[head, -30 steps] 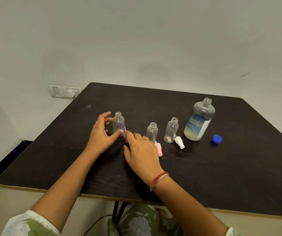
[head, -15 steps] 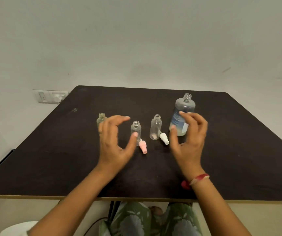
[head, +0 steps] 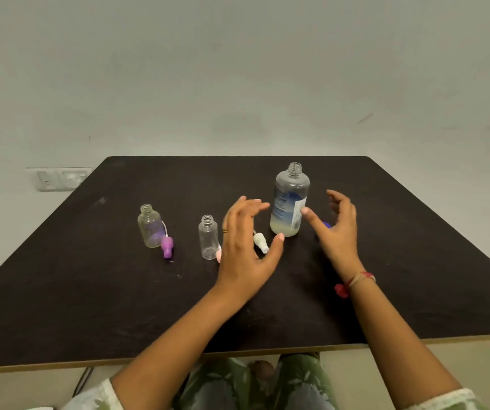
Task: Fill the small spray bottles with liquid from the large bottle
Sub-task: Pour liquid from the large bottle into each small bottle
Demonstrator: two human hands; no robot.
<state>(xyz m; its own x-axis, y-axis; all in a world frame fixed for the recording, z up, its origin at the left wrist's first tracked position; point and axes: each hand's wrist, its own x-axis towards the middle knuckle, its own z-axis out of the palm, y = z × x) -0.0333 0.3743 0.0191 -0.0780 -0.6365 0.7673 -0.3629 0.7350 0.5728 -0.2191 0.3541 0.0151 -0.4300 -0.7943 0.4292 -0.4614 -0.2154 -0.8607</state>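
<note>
The large clear bottle (head: 290, 202) stands uncapped on the dark table (head: 90, 291), with a little pale liquid at its bottom. My right hand (head: 337, 229) is open just to its right, thumb tip near the label, not touching. My left hand (head: 248, 247) hovers open to the bottle's left and hides a third small bottle. Two small clear bottles stand uncapped: one at the left (head: 149, 226) with a purple spray cap (head: 167, 246) lying beside it, one in the middle (head: 208, 237) with a pink cap (head: 218, 255) partly hidden. A white spray cap (head: 260, 242) lies by my left thumb.
A blue cap (head: 326, 224) peeks out behind my right hand. A wall socket (head: 58, 179) sits beyond the table's far left corner. The table's front edge runs just above my lap.
Both hands have moved right and forward. My right hand went from in front of the large bottle to its right side; my left hand shifted from the middle small bottle toward the large one.
</note>
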